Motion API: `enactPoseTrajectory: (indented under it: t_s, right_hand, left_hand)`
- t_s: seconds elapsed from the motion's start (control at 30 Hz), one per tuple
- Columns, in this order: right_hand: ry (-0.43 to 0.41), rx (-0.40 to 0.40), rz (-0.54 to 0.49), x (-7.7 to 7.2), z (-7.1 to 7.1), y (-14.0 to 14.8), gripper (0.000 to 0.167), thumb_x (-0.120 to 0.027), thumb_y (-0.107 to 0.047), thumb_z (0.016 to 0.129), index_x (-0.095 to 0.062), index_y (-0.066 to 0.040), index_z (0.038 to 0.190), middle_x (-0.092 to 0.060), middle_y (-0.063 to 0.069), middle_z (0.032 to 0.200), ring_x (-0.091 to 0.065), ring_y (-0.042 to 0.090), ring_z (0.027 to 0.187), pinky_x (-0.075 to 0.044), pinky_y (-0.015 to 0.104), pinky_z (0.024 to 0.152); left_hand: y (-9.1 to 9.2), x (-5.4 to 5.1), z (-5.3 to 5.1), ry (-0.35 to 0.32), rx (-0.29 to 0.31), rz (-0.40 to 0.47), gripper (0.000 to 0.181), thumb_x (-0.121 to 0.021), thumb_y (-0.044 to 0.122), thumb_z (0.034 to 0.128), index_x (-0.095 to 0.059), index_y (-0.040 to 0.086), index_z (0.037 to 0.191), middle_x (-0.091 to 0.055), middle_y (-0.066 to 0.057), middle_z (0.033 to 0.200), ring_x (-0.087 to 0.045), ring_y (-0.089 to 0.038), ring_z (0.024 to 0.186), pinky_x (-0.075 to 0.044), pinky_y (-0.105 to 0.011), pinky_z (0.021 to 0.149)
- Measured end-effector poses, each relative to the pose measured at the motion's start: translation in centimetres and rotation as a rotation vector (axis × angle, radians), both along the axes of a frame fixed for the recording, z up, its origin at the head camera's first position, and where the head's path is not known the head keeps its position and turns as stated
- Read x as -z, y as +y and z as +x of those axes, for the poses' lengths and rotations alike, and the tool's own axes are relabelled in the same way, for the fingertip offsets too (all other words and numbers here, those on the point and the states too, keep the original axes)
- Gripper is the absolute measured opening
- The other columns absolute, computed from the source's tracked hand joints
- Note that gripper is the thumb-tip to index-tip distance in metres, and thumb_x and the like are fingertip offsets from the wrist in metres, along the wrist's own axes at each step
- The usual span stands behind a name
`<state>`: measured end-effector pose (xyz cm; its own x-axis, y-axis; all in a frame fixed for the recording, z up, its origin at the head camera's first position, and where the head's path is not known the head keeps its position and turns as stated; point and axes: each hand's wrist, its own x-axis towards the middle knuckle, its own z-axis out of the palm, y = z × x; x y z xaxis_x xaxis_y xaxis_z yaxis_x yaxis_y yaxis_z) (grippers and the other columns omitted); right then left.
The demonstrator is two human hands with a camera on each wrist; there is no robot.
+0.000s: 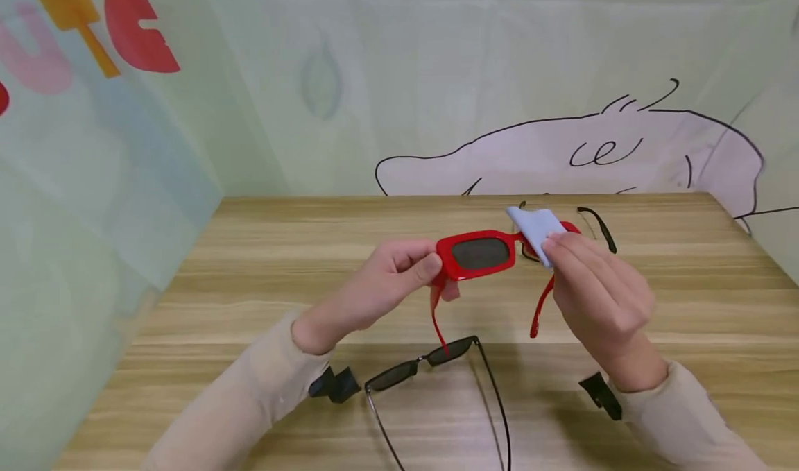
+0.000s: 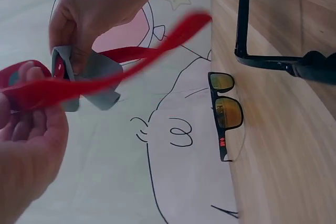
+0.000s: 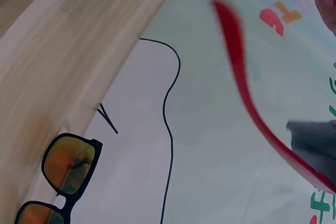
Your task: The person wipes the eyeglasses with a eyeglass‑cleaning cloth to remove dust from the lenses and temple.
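Note:
Red-framed sunglasses [image 1: 443, 256] with dark lenses are held up above the table, their temples unfolded. My left hand [image 1: 399, 270] pinches them at the left end of the frame, thumb in front. My right hand [image 1: 602, 290] pinches a light blue cloth [image 1: 539, 232] folded over the right lens, which it hides. In the left wrist view the cloth [image 2: 102, 80] wraps both sides of the frame, and a red temple [image 2: 131, 74] crosses in front. The right wrist view shows a blurred red temple [image 3: 244, 85] and part of the cloth [image 3: 315, 145].
Black-framed sunglasses [image 1: 396, 375] lie unfolded on the wooden table [image 1: 250, 284], close to me below the red pair. Farther back, behind the cloth, lies another black pair [image 1: 599, 228] with orange-tinted lenses [image 3: 71, 163]. A printed backdrop [image 1: 374, 75] stands along the table's back and left edges.

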<state>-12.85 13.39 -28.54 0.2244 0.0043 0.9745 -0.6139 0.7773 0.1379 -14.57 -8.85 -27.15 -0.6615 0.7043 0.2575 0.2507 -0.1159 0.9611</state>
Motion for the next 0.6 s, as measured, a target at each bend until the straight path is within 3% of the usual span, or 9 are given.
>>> enactPoseTrajectory:
  t_s: [0.07,0.1,0.2,0.27,0.3,0.33,0.4,0.5,0.6]
  right_hand:
    - [-0.054,0.036,0.020,0.3,-0.2,0.6,0.006,-0.073,-0.001,0.078,-0.068,-0.001,0.074,-0.067,0.011,0.069,-0.060,0.029,0.053,-0.049,0.035,0.048]
    - [-0.102,0.046,0.033,0.5,-0.3,1.0,0.006,-0.073,0.001,0.077,-0.068,-0.003,0.076,-0.067,0.010,0.069,-0.060,0.028,0.052,-0.044,0.036,0.043]
    - [-0.322,0.046,0.114,0.6,-0.2,2.2,0.013,-0.072,0.006,0.075,-0.070,-0.004,0.082,-0.069,0.010,0.075,-0.064,0.028,0.056,-0.040,0.038,0.040]
    - [-0.520,-0.003,0.173,0.5,0.0,2.9,0.020,-0.072,0.012,0.071,-0.071,-0.003,0.086,-0.070,0.011,0.080,-0.066,0.028,0.061,-0.048,0.030,0.049]
    - [-0.613,-0.029,0.202,0.3,0.1,3.2,0.024,-0.072,0.014,0.069,-0.071,-0.001,0.087,-0.070,0.012,0.081,-0.067,0.027,0.063,-0.050,0.030,0.053]
    - [-0.701,-0.048,0.232,0.2,0.1,3.4,0.025,-0.073,0.015,0.067,-0.071,0.001,0.088,-0.070,0.012,0.083,-0.067,0.026,0.065,-0.052,0.030,0.056]
    - [-0.880,-0.113,0.269,-0.1,0.1,3.5,0.026,-0.075,0.015,0.066,-0.072,0.002,0.088,-0.070,0.013,0.083,-0.067,0.023,0.064,-0.053,0.028,0.059]
    - [-1.157,-0.231,0.290,-0.4,0.1,3.5,0.021,-0.075,0.011,0.070,-0.072,0.004,0.089,-0.069,0.012,0.081,-0.065,0.017,0.061,-0.053,0.029,0.053]
    - [-1.444,-0.402,0.255,-0.4,0.2,3.2,0.015,-0.071,0.006,0.077,-0.071,0.004,0.092,-0.068,0.011,0.080,-0.063,0.014,0.060,-0.053,0.028,0.053]
  left_hand:
    - [0.0,0.0,0.0,0.027,-0.020,-0.046,0.037,-0.055,0.026,0.0940,-0.060,-0.008,0.105,-0.067,-0.015,0.088,-0.064,-0.025,0.083,-0.050,-0.040,0.082]
    - [0.0,0.0,0.0,0.085,-0.056,-0.076,0.030,-0.056,0.020,0.0943,-0.062,-0.007,0.105,-0.067,-0.015,0.090,-0.065,-0.024,0.084,-0.051,-0.038,0.081]
    - [-0.4,0.1,-0.2,0.398,-0.237,-0.140,0.016,-0.058,0.008,0.0920,-0.065,-0.002,0.102,-0.068,-0.010,0.092,-0.064,-0.017,0.085,-0.051,-0.031,0.077]
    - [-0.7,0.1,-0.6,0.631,-0.360,-0.121,0.015,-0.061,0.009,0.0906,-0.066,-0.001,0.100,-0.067,-0.009,0.095,-0.063,-0.016,0.089,-0.049,-0.029,0.080]
    - [-0.8,0.0,-0.8,0.726,-0.388,-0.095,0.017,-0.060,0.013,0.0914,-0.066,0.000,0.101,-0.066,-0.009,0.099,-0.061,-0.017,0.094,-0.048,-0.030,0.083]
    - [-0.9,-0.1,-1.0,0.806,-0.377,-0.054,0.021,-0.058,0.017,0.0929,-0.065,0.000,0.102,-0.065,-0.011,0.103,-0.060,-0.019,0.099,-0.046,-0.032,0.086]
    - [-0.8,-0.4,-1.3,0.906,-0.262,0.021,0.030,-0.052,0.025,0.0962,-0.063,-0.002,0.106,-0.062,-0.015,0.112,-0.056,-0.023,0.109,-0.043,-0.036,0.093]
    - [-0.2,-0.8,-1.5,0.950,-0.044,0.077,0.042,-0.042,0.033,0.0992,-0.062,-0.003,0.108,-0.060,-0.015,0.114,-0.053,-0.023,0.112,-0.042,-0.036,0.094]
    - [0.5,-0.9,-1.9,0.944,0.029,0.113,0.042,-0.041,0.032,0.0991,-0.063,-0.004,0.099,-0.063,-0.012,0.099,-0.057,-0.021,0.097,-0.045,-0.035,0.087]
